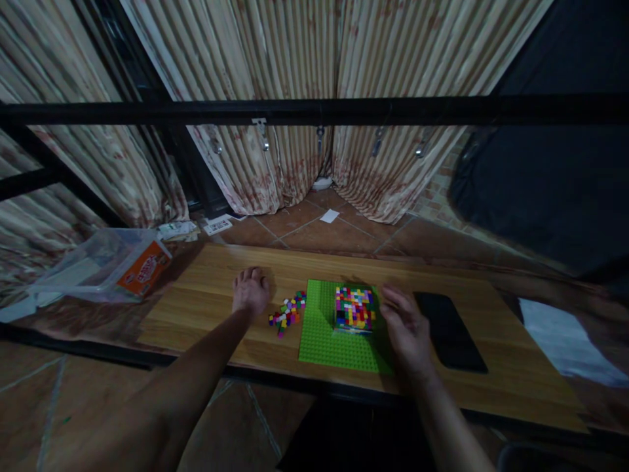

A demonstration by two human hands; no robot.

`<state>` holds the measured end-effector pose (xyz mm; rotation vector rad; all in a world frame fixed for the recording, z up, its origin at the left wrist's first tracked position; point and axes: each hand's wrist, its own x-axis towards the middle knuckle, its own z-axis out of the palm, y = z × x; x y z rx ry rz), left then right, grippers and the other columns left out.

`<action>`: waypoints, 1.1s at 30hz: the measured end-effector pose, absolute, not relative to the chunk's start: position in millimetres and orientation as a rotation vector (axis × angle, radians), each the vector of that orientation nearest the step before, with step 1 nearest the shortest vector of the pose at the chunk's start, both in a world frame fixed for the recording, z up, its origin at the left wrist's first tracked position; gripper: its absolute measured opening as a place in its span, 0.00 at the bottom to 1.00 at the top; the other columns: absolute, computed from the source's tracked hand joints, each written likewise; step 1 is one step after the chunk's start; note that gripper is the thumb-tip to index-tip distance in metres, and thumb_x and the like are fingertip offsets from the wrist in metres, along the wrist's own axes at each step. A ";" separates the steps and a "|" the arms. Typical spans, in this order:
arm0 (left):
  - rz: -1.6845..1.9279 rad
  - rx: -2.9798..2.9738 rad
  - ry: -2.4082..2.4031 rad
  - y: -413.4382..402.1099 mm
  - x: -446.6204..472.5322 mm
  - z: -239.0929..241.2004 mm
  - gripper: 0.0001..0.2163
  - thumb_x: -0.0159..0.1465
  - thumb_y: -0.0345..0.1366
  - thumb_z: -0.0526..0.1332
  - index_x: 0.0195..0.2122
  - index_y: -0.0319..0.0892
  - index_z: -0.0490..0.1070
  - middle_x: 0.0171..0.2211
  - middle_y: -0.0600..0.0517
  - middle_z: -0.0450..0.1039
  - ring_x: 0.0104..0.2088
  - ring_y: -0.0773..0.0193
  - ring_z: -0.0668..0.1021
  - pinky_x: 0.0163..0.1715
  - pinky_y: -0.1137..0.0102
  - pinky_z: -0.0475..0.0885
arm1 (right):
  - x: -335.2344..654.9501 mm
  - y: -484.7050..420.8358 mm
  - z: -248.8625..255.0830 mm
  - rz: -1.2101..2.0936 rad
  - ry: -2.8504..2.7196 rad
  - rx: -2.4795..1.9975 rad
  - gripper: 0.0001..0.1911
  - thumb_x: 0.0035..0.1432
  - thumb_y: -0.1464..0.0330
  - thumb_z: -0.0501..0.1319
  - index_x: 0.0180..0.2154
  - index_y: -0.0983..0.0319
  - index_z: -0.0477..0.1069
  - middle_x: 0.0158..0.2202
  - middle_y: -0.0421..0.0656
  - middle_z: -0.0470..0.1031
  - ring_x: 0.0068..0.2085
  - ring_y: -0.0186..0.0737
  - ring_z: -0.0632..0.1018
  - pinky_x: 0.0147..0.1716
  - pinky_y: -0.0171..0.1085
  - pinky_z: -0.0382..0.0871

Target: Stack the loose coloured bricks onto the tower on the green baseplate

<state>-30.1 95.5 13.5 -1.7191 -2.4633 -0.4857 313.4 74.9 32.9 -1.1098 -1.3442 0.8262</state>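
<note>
A green baseplate (324,334) lies on the wooden table (206,295). A multicoloured block of small bricks (354,308) stands on the plate's far right part. A loose pile of small coloured bricks (287,313) lies on the wood just left of the plate. My left hand (250,292) rests on the table beside that pile, fingers curled under in a loose fist. My right hand (405,328) hovers right of the brick block, fingers apart and holding nothing.
A black phone (449,331) lies face down to the right of my right hand. A clear plastic box with an orange packet (113,265) sits off the table's left end. A black bar (314,110) crosses in front of striped curtains. White cloth (560,341) lies far right.
</note>
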 end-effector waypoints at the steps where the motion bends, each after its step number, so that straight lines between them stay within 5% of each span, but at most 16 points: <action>1: -0.482 -1.714 -2.464 95.4 -30.0 13.2 0.19 0.65 0.38 0.49 0.53 0.40 0.69 0.55 0.42 0.70 0.54 0.48 0.69 0.55 0.55 0.63 | 307.4 66.1 35.5 0.741 -1.265 -1.126 0.13 0.57 0.61 0.64 0.43 0.57 0.77 0.49 0.47 0.76 0.50 0.48 0.76 0.50 0.49 0.70; 3: -0.477 -1.708 -2.468 95.4 -29.8 12.9 0.19 0.65 0.38 0.49 0.53 0.40 0.69 0.54 0.41 0.70 0.54 0.48 0.69 0.54 0.54 0.63 | 290.2 46.0 40.8 0.674 -1.235 -1.152 0.10 0.57 0.62 0.64 0.40 0.57 0.77 0.39 0.45 0.78 0.41 0.44 0.78 0.43 0.44 0.72; 11: -0.474 -1.717 -2.474 93.5 -27.9 15.7 0.17 0.66 0.38 0.49 0.51 0.40 0.70 0.54 0.43 0.70 0.54 0.49 0.69 0.55 0.56 0.63 | 199.6 -7.1 30.2 0.846 -1.798 -1.167 0.10 0.63 0.69 0.55 0.37 0.58 0.76 0.33 0.43 0.76 0.31 0.38 0.76 0.31 0.35 0.70; 22: -0.516 -1.713 -2.480 93.0 -28.3 13.3 0.17 0.65 0.37 0.50 0.52 0.40 0.69 0.55 0.41 0.70 0.55 0.50 0.69 0.55 0.55 0.62 | 144.7 -0.1 24.0 0.449 -2.061 -1.508 0.13 0.62 0.55 0.59 0.34 0.58 0.72 0.36 0.47 0.77 0.36 0.47 0.77 0.33 0.40 0.69; 33: -0.513 -1.708 -2.485 94.4 -29.3 11.2 0.17 0.65 0.37 0.50 0.52 0.41 0.69 0.54 0.42 0.70 0.55 0.50 0.69 0.56 0.55 0.62 | 142.4 4.9 21.5 0.389 -2.115 -1.492 0.08 0.62 0.71 0.55 0.35 0.59 0.72 0.35 0.49 0.76 0.37 0.47 0.77 0.37 0.41 0.70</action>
